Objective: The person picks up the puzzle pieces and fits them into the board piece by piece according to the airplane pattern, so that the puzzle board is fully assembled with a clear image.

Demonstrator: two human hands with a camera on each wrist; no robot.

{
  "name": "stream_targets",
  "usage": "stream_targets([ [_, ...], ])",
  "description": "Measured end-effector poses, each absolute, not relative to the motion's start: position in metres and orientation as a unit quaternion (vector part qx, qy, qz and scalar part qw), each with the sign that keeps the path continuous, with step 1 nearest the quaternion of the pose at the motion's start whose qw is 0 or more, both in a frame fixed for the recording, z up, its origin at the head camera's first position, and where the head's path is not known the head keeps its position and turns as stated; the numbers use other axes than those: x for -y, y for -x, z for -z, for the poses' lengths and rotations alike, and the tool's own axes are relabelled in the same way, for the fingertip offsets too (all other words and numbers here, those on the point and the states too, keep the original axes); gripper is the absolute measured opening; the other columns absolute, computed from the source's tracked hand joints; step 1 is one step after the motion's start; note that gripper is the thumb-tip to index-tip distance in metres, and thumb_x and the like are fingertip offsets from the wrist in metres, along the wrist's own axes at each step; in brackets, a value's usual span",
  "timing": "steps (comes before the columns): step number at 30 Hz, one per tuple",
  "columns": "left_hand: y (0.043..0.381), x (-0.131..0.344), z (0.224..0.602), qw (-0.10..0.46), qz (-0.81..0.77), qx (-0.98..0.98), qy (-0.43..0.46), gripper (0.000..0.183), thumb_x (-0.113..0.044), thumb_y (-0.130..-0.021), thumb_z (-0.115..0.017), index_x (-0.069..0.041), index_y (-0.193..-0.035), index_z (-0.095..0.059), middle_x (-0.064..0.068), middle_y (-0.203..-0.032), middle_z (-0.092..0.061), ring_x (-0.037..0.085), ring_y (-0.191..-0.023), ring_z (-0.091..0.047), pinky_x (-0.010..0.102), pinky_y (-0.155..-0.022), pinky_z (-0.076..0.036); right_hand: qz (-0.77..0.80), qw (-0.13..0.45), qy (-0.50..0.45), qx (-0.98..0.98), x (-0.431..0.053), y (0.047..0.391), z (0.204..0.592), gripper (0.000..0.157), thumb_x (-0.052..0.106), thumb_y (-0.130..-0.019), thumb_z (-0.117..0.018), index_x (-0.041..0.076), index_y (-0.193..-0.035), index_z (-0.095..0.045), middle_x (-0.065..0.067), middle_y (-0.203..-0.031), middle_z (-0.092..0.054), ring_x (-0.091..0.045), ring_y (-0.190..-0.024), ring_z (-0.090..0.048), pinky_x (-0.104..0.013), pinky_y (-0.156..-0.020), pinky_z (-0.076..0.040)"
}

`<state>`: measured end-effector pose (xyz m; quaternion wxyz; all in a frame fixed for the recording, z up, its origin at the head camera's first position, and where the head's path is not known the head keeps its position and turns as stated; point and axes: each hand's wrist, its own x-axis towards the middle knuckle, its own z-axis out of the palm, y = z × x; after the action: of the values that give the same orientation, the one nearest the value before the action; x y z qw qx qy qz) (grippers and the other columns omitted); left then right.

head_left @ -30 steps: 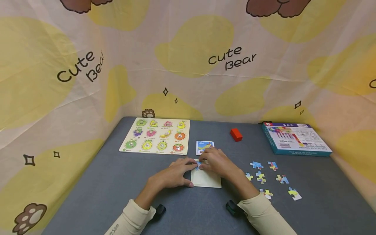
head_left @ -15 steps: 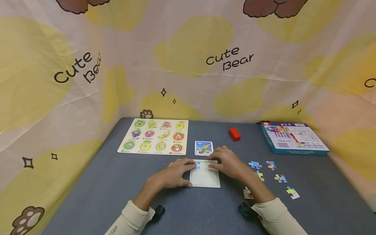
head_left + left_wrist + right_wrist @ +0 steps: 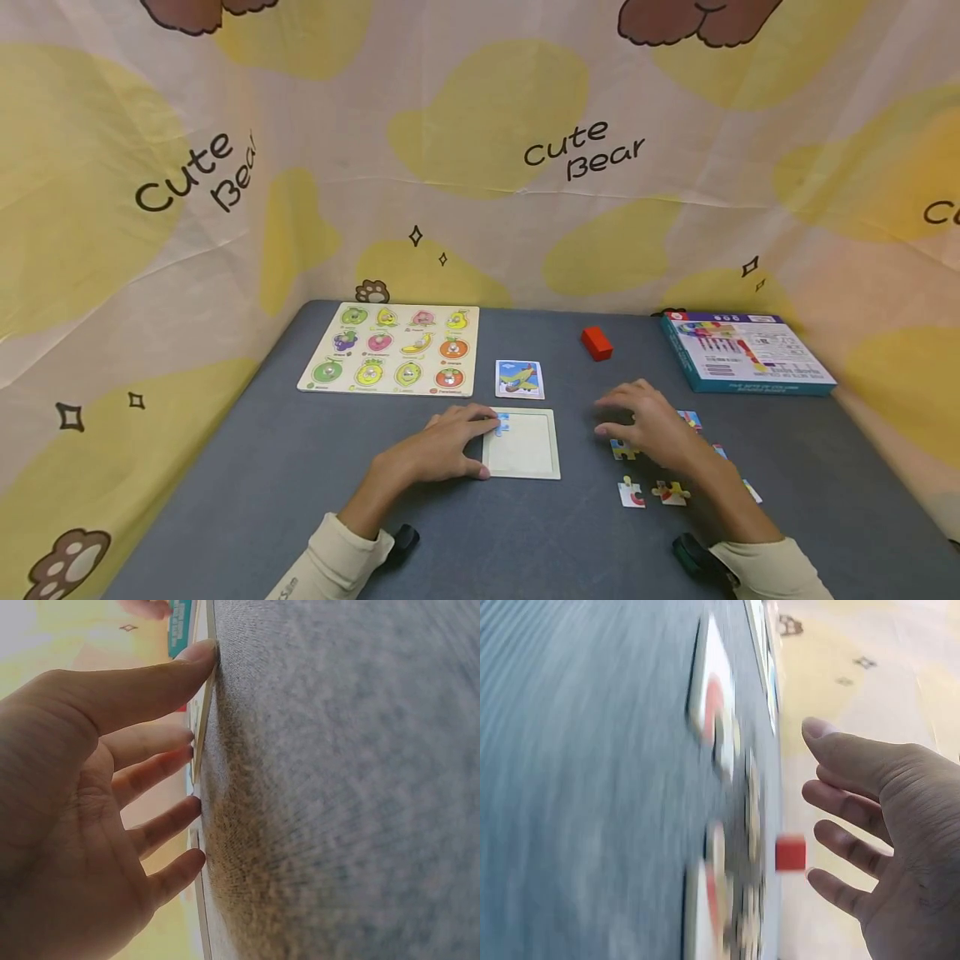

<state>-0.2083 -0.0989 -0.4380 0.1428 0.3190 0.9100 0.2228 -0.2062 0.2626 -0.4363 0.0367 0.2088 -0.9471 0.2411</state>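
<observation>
My left hand (image 3: 442, 446) rests at the left side of a small cream puzzle tray (image 3: 531, 450). Its thumb touches the tray's near left corner, and its index fingertip lies by a blue jigsaw piece (image 3: 504, 423) in the upper left corner. In the left wrist view, the fingers (image 3: 169, 817) are spread and fairly straight against the tray edge. My right hand (image 3: 660, 427) hovers over loose jigsaw pieces on the right, relaxed and holding nothing, partly covering them. Uncovered pieces include a white and red one (image 3: 632, 493) and a yellow and red one (image 3: 672, 493).
Behind the tray lies an airplane picture card (image 3: 519, 380). A fruit board (image 3: 390, 354) is at the back left, a red block (image 3: 597, 343) at the back, and a teal-sided box (image 3: 750, 358) at the back right. Printed fabric (image 3: 465, 125) hangs behind the grey table (image 3: 480, 542).
My right hand has left the blue piece in the tray and moved right, over the loose pieces. The left hand stays at the tray. The view shifts slightly.
</observation>
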Motion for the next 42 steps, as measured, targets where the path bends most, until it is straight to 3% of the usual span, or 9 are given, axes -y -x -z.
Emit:
stream_targets([
  [10,0.209,0.100,0.440,0.144,-0.226,-0.909,-0.318,0.074,-0.032,-0.092,-0.082,-0.011,-0.157,-0.053,0.005,-0.160,-0.047,0.029,-0.147,-0.041,0.056,-0.114,-0.034,-0.230,0.026,-0.171,0.958,-0.304,0.206,0.437,0.039,0.030,-0.091,-0.085,0.009,-0.124,-0.078,-0.011,-0.124,-0.072,-0.033,-0.117,-0.056,-0.061,-0.098,-0.046],
  [20,0.210,0.100,0.441,0.145,-0.225,-0.910,-0.317,0.075,-0.033,-0.092,-0.082,-0.012,-0.157,-0.052,0.004,-0.161,-0.047,0.029,-0.146,-0.041,0.056,-0.114,-0.034,-0.223,0.018,-0.152,0.963,-0.329,0.208,0.441,0.039,0.031,-0.093,-0.083,0.008,-0.124,-0.078,-0.013,-0.123,-0.073,-0.033,-0.114,-0.057,-0.057,-0.094,-0.043],
  [34,0.208,0.099,0.437,0.148,-0.232,-0.907,-0.318,0.074,-0.030,-0.092,-0.083,-0.009,-0.157,-0.053,0.004,-0.160,-0.048,0.030,-0.147,-0.041,0.058,-0.116,-0.033,-0.212,0.019,-0.171,0.962,-0.336,0.210,0.444,0.021,0.023,-0.091,-0.084,0.009,-0.107,-0.083,-0.008,-0.111,-0.074,-0.028,-0.103,-0.057,-0.047,-0.086,-0.042],
  [42,0.209,0.099,0.437,0.149,-0.226,-0.910,-0.315,0.074,-0.031,-0.093,-0.082,-0.011,-0.157,-0.053,0.003,-0.160,-0.047,0.029,-0.147,-0.041,0.056,-0.115,-0.033,-0.205,0.005,-0.167,0.965,-0.337,0.210,0.443,0.024,0.025,-0.092,-0.083,0.007,-0.108,-0.083,-0.009,-0.112,-0.073,-0.029,-0.104,-0.057,-0.047,-0.086,-0.043],
])
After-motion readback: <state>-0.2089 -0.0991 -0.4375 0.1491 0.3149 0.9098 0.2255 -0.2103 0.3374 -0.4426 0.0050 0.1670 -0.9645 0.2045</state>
